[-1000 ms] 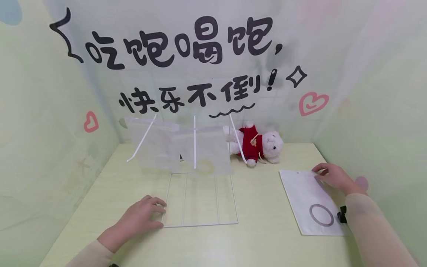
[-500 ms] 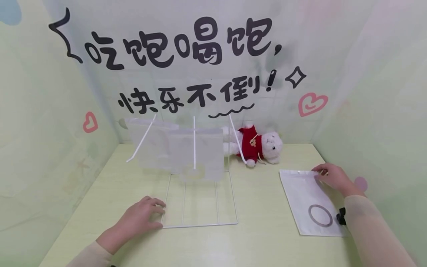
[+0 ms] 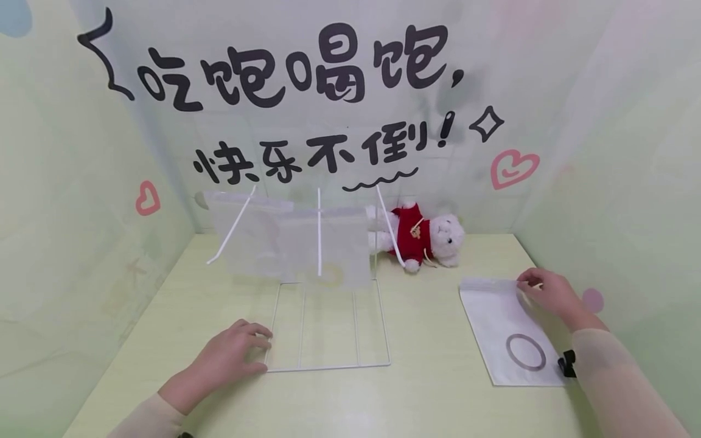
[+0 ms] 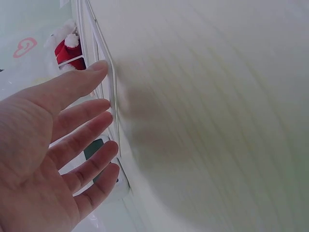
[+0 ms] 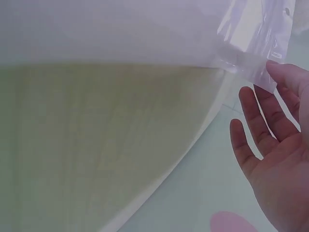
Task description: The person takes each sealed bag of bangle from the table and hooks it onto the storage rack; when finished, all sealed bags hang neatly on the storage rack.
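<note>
A white wire display rack (image 3: 328,367) stands at the middle of the table, its prongs pointing toward me. Frosted zip bags (image 3: 325,249) hang at the left and middle prongs; the right prong (image 3: 391,228) bears no bag. My left hand (image 3: 224,353) touches the left side of the rack's base with extended fingertips, as the left wrist view also shows. On the right lies a white zip bag (image 3: 493,322) with a brownish ring on it. My right hand (image 3: 553,295) pinches its top right corner between thumb and fingers; the right wrist view shows that clear corner (image 5: 270,72) raised.
A white plush bear (image 3: 446,240) in a red top lies on its side behind the rack. Printed walls enclose the table (image 3: 421,340) at the back and both sides. A dark green patch (image 4: 94,147) shows behind the left fingers in the left wrist view.
My right hand has shifted slightly right, and the top edge of the bag it pinches has lifted a little. The middle hanging bag sways. My left hand stays at the rack base.
</note>
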`<state>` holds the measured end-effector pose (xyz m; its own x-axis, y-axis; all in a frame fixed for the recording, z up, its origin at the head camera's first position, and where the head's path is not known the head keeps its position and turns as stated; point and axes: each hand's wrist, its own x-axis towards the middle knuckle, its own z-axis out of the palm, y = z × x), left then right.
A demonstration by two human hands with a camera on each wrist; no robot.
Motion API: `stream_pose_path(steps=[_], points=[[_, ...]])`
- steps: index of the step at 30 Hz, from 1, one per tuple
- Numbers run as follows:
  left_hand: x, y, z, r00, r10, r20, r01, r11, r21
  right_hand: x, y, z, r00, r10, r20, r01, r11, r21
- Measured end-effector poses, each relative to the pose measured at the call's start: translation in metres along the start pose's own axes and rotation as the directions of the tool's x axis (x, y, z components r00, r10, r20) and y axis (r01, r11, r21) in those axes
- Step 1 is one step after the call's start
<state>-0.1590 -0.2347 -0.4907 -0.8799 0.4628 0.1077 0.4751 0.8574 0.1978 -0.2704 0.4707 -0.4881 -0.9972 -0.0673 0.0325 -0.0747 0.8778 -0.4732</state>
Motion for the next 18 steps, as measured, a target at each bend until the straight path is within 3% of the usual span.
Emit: stream_pose_path(steps=[18], points=[[0.000, -0.002, 0.001, 1.000, -0.006, -0.008, 0.006, 1.000, 0.013, -0.037, -0.039, -0.005, 0.982, -0.076, -0.173, 0.086, 0.995, 0.051]])
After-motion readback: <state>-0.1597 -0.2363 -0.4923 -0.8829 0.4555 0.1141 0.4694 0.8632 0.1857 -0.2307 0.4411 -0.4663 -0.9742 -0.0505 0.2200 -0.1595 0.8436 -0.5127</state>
